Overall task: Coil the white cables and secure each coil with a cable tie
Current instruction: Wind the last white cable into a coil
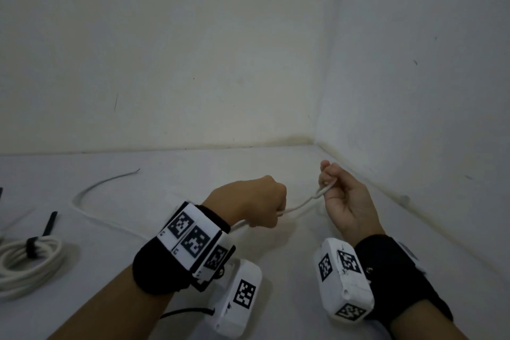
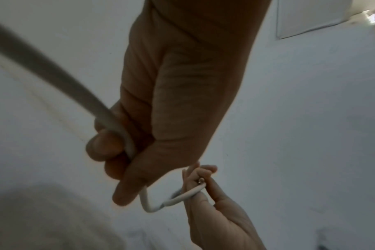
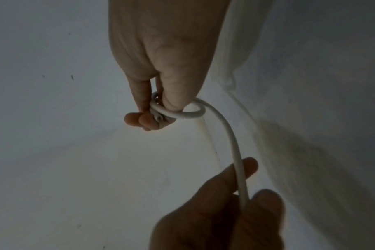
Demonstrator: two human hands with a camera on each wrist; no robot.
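Observation:
A loose white cable trails over the white surface from the far left into my left hand, which grips it in a fist. From the fist a short stretch of cable runs to my right hand, which pinches the cable's end with a small loop round the thumb. In the left wrist view the cable passes through the curled fingers. In the right wrist view the cable arcs down to the left hand. Both hands hover above the surface.
At the left edge lies a finished white coil bound by a black cable tie. A loose black tie lies beside it. Walls meet in a corner behind the hands; the right wall is close.

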